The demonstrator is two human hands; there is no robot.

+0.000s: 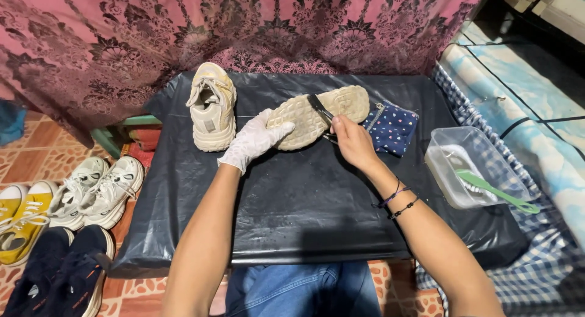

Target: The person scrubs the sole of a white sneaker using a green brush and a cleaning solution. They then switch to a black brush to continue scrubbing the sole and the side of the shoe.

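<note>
Far to the left of the black-covered table, pairs of shoes sit on the patterned floor: yellow sneakers, white sneakers and dark navy ones. On the table's back left part stands a cream sneaker, upright, toe toward you, laces loosely tied.

Just right of it, your left hand, in a white glove, curls its fingers around the heel end of the matching shoe. You hold that shoe sole-up and tilted near the table's back middle. Its tread is pale beige, ridged and scuffed with grime.

Your right hand, bare, with dark bracelets at the wrist, is closed on a small dark brush laid across the sole's middle.

Behind that hand, on the table's right part, lies a navy dotted pouch, touching the shoe's toe end. At the table's right edge sits a clear plastic tub with a green-handled brush resting in it.
</note>
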